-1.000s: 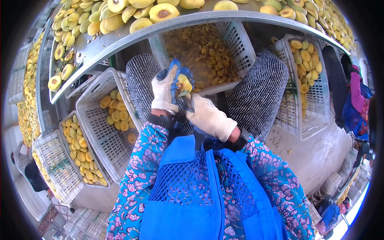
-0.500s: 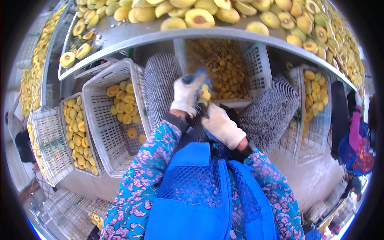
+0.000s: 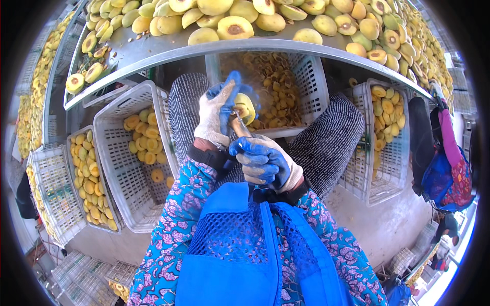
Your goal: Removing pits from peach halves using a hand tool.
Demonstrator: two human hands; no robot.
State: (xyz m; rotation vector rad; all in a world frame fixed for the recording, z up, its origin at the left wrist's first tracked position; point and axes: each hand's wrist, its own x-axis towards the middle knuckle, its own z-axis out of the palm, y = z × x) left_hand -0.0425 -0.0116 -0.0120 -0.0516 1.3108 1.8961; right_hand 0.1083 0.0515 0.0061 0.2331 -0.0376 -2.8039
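Observation:
My left hand [image 3: 217, 113], in a white glove with blue-coated fingers, holds a yellow fruit half [image 3: 246, 107] in front of my knees. My right hand [image 3: 266, 164], gloved the same way, grips the wooden handle of a small tool [image 3: 236, 124] whose tip is against the fruit. Both hands hover above a white plastic crate [image 3: 316, 86] between my legs, holding small yellowish fruit pieces. I wear flowered sleeves and a blue mesh apron [image 3: 245, 255].
A metal table [image 3: 153, 53] piled with halved yellow fruit curves overhead. White crates of fruit halves stand at left [image 3: 115, 173], far left [image 3: 76, 178] and right [image 3: 383, 137]. Another person [image 3: 449, 153] in pink and blue is at the right edge.
My hands rose and shifted slightly as my head moved; the right hand turned so its blue palm faces up. The fruit half stays in my left hand.

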